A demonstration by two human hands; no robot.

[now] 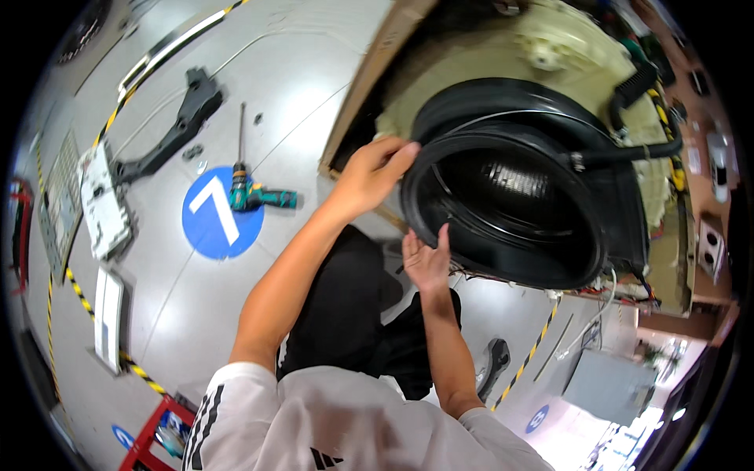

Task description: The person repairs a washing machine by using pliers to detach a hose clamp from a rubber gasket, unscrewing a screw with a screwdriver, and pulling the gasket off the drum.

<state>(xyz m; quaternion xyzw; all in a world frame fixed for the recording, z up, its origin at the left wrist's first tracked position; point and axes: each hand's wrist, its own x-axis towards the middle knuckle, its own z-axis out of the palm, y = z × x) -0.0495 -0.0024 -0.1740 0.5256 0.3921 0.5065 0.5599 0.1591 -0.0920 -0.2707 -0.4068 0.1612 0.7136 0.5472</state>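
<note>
A black rubber door gasket point(503, 271) bulges from the front of an opened washing machine, its round mouth facing me. Through that mouth the dark drum point(514, 179) shows, with a bright reflection inside. My left hand point(375, 177) grips the gasket's left rim, thumb and fingers close together at the edge. Lower down, my right hand point(428, 263) has its thumb lapped over the bottom-left rim and its fingers on the outer side. The fingertips behind the rubber are partly hidden. A black hose point(628, 151) runs off to the right of the gasket, fastened with a clamp.
A cream plastic tub point(487, 67) and a brown cabinet edge point(369, 86) surround the gasket. On the grey floor at left lie a green cordless drill point(267, 198), a black bracket point(177, 125) and a white panel point(108, 310). A red rack point(149, 439) stands at lower left.
</note>
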